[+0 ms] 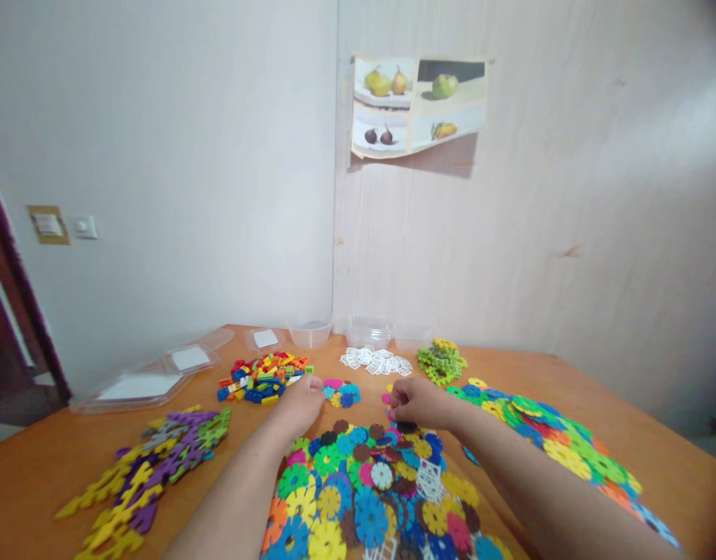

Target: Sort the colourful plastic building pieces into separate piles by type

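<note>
My left hand point(301, 400) rests on the table with its fingers curled, touching a small cluster of pink, blue and yellow flower-shaped discs point(342, 392). My right hand point(413, 403) is closed in a pinch on a pink disc at the far edge of a large pile of multicoloured flower discs point(369, 490) between my forearms. What the left fingers hold, if anything, is hidden.
On the orange table point(36, 467) lie purple, yellow and grey flat pieces point(153, 459), a heap of small bricks point(263, 376), white lattice squares point(376, 361), green-yellow pieces point(441, 360), a spread of discs point(561, 443) at right, and clear tubs point(366, 332) and lids point(141, 385) by the wall.
</note>
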`<action>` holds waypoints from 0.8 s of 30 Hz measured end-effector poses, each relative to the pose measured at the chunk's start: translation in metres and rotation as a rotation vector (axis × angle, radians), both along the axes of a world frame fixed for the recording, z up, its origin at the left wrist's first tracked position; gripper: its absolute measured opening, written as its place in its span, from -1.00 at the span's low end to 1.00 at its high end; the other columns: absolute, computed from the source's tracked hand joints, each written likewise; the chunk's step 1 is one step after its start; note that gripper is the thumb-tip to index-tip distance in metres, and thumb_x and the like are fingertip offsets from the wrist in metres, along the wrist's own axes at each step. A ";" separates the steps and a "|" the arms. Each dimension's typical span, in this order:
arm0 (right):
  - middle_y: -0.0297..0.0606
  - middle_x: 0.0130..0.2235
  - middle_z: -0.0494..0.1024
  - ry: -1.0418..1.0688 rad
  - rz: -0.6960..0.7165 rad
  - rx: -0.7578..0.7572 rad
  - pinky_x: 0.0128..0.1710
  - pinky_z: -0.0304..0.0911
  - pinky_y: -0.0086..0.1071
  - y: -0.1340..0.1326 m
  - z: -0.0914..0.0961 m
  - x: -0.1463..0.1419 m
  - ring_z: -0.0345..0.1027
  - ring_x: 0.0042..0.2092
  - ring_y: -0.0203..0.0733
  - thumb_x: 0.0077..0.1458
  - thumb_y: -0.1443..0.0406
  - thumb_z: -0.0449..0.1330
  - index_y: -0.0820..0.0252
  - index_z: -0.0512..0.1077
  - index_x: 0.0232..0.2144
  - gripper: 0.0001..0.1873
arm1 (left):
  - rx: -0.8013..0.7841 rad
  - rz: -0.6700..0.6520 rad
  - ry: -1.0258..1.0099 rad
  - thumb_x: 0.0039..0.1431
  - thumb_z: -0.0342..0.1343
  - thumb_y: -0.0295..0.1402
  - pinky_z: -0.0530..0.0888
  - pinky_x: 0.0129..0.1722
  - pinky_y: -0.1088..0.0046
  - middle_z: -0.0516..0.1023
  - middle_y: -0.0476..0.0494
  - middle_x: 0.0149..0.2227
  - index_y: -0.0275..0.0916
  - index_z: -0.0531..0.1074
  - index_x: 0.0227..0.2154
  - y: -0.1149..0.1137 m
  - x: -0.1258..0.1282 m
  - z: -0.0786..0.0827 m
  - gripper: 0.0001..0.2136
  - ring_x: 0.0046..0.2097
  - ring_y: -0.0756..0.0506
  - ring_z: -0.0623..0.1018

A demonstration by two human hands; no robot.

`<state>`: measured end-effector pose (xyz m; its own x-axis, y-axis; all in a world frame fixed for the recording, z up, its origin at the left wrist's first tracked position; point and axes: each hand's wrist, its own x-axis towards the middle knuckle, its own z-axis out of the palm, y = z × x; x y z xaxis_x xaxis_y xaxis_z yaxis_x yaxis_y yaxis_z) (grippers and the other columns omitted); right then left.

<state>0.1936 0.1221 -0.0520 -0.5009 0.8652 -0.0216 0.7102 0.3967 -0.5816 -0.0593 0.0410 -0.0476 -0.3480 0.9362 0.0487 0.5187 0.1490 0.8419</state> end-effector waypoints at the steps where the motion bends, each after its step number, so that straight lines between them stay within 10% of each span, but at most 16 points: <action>1: -0.42 -0.52 0.44 0.018 0.001 -0.017 -0.49 0.07 -0.53 0.000 0.000 -0.001 0.27 -0.45 -0.36 -0.21 0.35 0.34 0.21 0.43 -0.48 -0.83 | -0.004 0.004 -0.010 0.04 0.02 -0.39 0.36 -0.23 0.48 0.59 -0.13 -0.20 -0.25 0.45 -0.23 0.000 0.000 0.000 -0.78 -0.16 -0.12 0.52; 17: -0.39 -0.61 0.46 0.345 -0.105 -0.284 -0.52 0.27 -0.51 0.012 0.002 -0.087 0.39 -0.55 -0.31 -0.06 0.44 0.14 0.19 0.36 -0.41 -0.90 | 0.016 0.001 -0.105 0.00 0.09 -0.33 0.36 -0.27 0.45 0.61 -0.11 -0.25 -0.25 0.47 -0.20 0.002 -0.001 -0.004 -0.73 -0.20 -0.14 0.53; 24: -0.36 -0.56 0.47 0.313 -0.235 -0.170 -0.56 0.21 -0.52 0.025 0.000 -0.075 0.33 -0.55 -0.32 -0.04 0.43 0.16 0.21 0.38 -0.21 -0.74 | 0.001 -0.011 -0.100 0.02 0.08 -0.32 0.36 -0.27 0.46 0.60 -0.12 -0.22 -0.23 0.46 -0.20 0.000 0.000 -0.003 -0.74 -0.19 -0.13 0.53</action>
<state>0.1188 0.1467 -0.0520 -0.2957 0.9539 -0.0518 0.5487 0.1252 -0.8266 -0.0594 0.0414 -0.0511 -0.3407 0.9401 0.0151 0.4338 0.1429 0.8896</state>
